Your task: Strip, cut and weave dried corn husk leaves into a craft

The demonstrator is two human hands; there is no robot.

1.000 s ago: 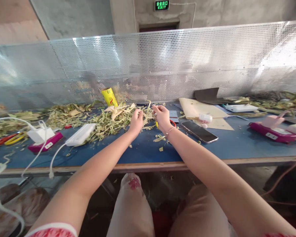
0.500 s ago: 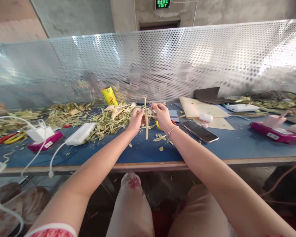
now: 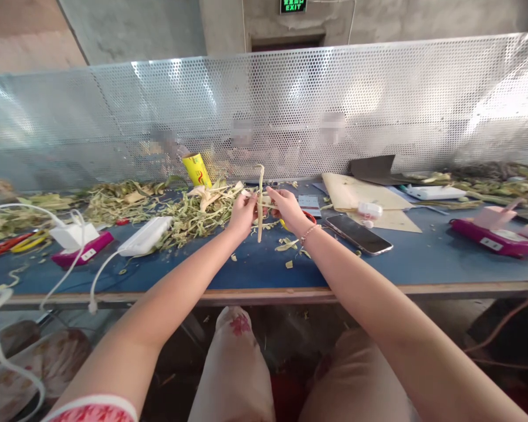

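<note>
A pale, dried plant strip [image 3: 260, 225] stands upright between my hands above the table, its top end bent over. My left hand [image 3: 243, 212] pinches it from the left, thumb and fingers pressed together. From the right, my right hand [image 3: 287, 207] has its fingers closed at the strip, where another thin pale piece runs crosswise; the exact fingertip contact is partly hidden. Behind and left of my hands lies a heap of dried plant leaves and stems [image 3: 198, 208]. Yellow-and-red handles [image 3: 308, 217], seemingly of scissors, show partly under my right wrist.
A phone [image 3: 358, 234] and brown paper [image 3: 363, 193] lie to the right. A yellow tube [image 3: 197, 170] leans at the back. Left are a white power strip [image 3: 145, 236], a purple socket block [image 3: 81, 248] and scissors [image 3: 30, 241]. A perforated metal screen [image 3: 277, 88] closes the back.
My right hand has shifted slightly, its fingers now nearer the strip. The strip sits a little higher and its top still bends over. The whole view has moved slightly.
</note>
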